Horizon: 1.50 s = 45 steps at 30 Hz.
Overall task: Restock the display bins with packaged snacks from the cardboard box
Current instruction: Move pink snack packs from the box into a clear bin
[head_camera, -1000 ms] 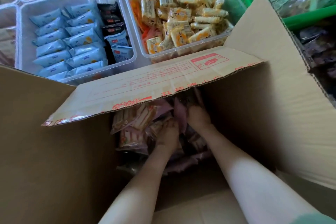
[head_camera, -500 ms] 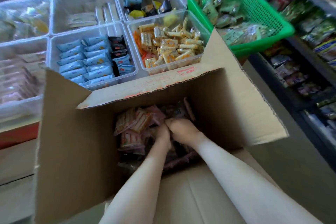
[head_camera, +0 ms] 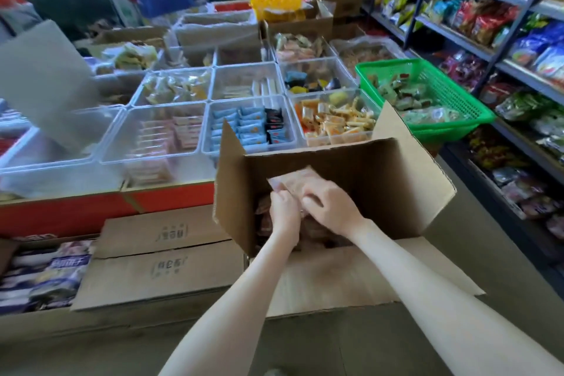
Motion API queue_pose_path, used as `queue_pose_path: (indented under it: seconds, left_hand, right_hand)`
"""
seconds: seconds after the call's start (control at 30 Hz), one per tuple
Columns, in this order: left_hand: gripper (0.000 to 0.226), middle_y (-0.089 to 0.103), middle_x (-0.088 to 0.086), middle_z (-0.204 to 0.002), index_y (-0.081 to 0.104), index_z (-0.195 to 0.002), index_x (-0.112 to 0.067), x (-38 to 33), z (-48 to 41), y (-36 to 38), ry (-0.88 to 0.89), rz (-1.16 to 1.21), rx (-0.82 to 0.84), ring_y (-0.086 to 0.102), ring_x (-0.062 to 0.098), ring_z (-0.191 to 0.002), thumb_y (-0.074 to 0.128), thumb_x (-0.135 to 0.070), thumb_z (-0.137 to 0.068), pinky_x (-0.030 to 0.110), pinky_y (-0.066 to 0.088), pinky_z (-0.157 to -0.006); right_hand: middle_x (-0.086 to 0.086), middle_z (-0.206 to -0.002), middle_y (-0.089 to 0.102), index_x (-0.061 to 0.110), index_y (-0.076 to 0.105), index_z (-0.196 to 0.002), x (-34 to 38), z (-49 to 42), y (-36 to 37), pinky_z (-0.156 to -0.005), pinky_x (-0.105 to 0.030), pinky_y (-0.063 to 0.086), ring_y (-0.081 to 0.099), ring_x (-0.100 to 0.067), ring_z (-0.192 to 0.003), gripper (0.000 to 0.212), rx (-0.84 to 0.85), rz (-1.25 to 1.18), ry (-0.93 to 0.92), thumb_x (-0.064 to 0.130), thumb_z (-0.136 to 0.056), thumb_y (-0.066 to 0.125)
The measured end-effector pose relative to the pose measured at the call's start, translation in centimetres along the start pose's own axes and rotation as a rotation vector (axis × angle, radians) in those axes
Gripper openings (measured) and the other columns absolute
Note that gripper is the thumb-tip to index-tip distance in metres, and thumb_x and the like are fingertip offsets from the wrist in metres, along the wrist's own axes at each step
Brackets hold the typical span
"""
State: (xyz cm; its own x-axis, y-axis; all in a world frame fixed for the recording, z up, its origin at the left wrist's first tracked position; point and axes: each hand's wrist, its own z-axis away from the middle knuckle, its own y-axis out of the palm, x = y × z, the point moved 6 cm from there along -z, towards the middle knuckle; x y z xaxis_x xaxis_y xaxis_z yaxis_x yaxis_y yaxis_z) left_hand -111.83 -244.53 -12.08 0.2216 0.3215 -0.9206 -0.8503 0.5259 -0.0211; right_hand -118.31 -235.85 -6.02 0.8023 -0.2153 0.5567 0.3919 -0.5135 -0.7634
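Against the shop's shelves [head_camera: 476,36] and the worktop's clear display bins [head_camera: 166,105], the left hand [head_camera: 285,210] and right hand [head_camera: 331,203] — a second ago buried deep in the cardboard box [head_camera: 381,186] — now curl together round a bunch of pinkish snack packets [head_camera: 297,179] lifted towards its rim, likely bound for a bin.

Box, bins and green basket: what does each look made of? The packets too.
Box: brown cardboard, matte, likely corrugated; stiff creased flaps.
Bins: clear hard plastic, slightly glossy; contents show through the walls.
Green basket: moulded plastic, it seems; open mesh walls and a solid rim.
Packets: probably thin plastic film, but too blurred to be sure.
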Motion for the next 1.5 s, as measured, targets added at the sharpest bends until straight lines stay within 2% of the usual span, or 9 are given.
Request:
queue_pose_path:
  seconds: [0.2, 0.33, 0.47, 0.57, 0.8, 0.97, 1.07, 1.23, 1.5]
  left_hand:
    - [0.029, 0.053, -0.002, -0.074, 0.050, -0.091, -0.009, -7.7, 2.2, -7.2, 0.404, -0.055, -0.064, 0.046, 0.007, -0.066, 0.028, -0.023, -0.102, 0.033, 0.039, -0.067]
    - [0.034, 0.041, -0.006, -0.065, 0.041, -0.074, -0.015, -9.7, 2.9, -14.3, 0.502, 0.028, -0.144, 0.036, 0.005, -0.056, 0.028, -0.022, -0.104, 0.026, 0.030, -0.057]
    - [0.033, 0.038, -0.006, -0.064, 0.041, -0.074, -0.016, -11.4, 0.0, -22.8, 0.468, 0.115, -0.212, 0.034, 0.011, -0.060, 0.028, -0.023, -0.103, 0.029, 0.029, -0.058]
    - [0.033, 0.038, -0.005, -0.066, 0.042, -0.074, -0.015, -12.7, -3.3, -28.7, 0.464, 0.130, -0.234, 0.035, 0.010, -0.061, 0.027, -0.023, -0.103, 0.026, 0.030, -0.057]
    - [0.036, 0.044, -0.003, -0.067, 0.044, -0.072, -0.020, -14.6, -11.7, -35.7, 0.442, -0.109, -0.196, 0.042, 0.013, -0.063, 0.028, -0.027, -0.104, 0.032, 0.035, -0.060]
    - [0.033, 0.047, 0.004, -0.100, 0.063, -0.099, -0.013, -17.1, -18.4, -35.7, 0.483, -0.442, -0.112, 0.047, 0.017, -0.092, 0.032, -0.025, -0.103, 0.022, 0.030, -0.076]
    - [0.033, 0.050, 0.001, -0.103, 0.064, -0.110, -0.013, -19.4, -22.3, -34.7, 0.509, -0.541, -0.098, 0.047, 0.013, -0.096, 0.033, -0.024, -0.103, 0.020, 0.030, -0.077]
    - [0.027, 0.067, 0.011, -0.096, 0.068, -0.097, -0.012, -22.5, -29.5, -33.4, 0.503, -0.571, -0.042, 0.060, 0.029, -0.086, 0.043, -0.020, -0.100, 0.036, 0.044, -0.071]
    - [0.016, 0.070, 0.005, -0.086, 0.069, -0.094, -0.010, -23.5, -42.5, -31.6, 0.447, -0.691, -0.014, 0.065, 0.021, -0.078, 0.056, -0.018, -0.093, 0.034, 0.055, -0.075]
  right_hand:
    - [-0.003, -0.086, 0.055, 0.003, 0.058, -0.095, 1.1, -4.1, -5.3, -0.076, -0.033, 0.038, 0.050, -0.019, -0.085, 0.027, -0.524, -0.098, 0.359, 0.026, -0.089, 0.045]
    - [0.004, -0.065, 0.058, 0.016, 0.063, -0.069, 5.6, -9.3, -0.4, -0.063, -0.030, 0.037, 0.054, -0.017, -0.071, 0.031, -0.198, -0.878, 0.584, 0.021, -0.094, 0.045]
    - [0.001, -0.062, 0.058, 0.020, 0.066, -0.060, 11.6, -14.8, 5.6, -0.061, -0.030, 0.036, 0.052, -0.015, -0.064, 0.047, 0.040, -1.089, 0.529, 0.041, -0.097, 0.044]
    - [0.004, -0.064, 0.060, 0.021, 0.067, -0.068, 15.8, -18.2, 9.2, -0.056, -0.027, 0.038, 0.055, -0.011, -0.060, 0.042, 0.127, -1.009, 0.389, 0.051, -0.088, 0.047]
    - [0.000, -0.072, 0.058, 0.013, 0.058, -0.080, 18.1, -24.3, 14.0, -0.060, -0.024, 0.042, 0.054, -0.013, -0.065, 0.012, -0.009, -0.707, 0.322, 0.013, -0.092, 0.059]
    - [0.002, -0.074, 0.063, 0.016, 0.059, -0.075, 14.6, -28.6, 15.4, -0.074, -0.029, 0.047, 0.059, -0.012, -0.073, 0.015, -0.091, -0.483, 0.410, 0.015, -0.090, 0.063]
    - [0.003, -0.071, 0.061, 0.013, 0.059, -0.080, 12.9, -32.1, 15.8, -0.060, -0.016, 0.043, 0.054, -0.007, -0.063, 0.012, -0.116, -0.405, 0.412, 0.012, -0.091, 0.060]
    - [-0.007, -0.074, 0.066, 0.006, 0.062, -0.085, 10.0, -38.6, 16.7, -0.066, -0.031, 0.056, 0.063, -0.019, -0.066, 0.012, -0.157, -0.350, 0.417, 0.004, -0.093, 0.053]
    - [-0.009, -0.083, 0.067, 0.003, 0.061, -0.088, 4.3, -45.8, 21.9, -0.072, -0.036, 0.051, 0.064, -0.027, -0.081, 0.013, -0.144, -0.116, 0.471, 0.003, -0.092, 0.048]
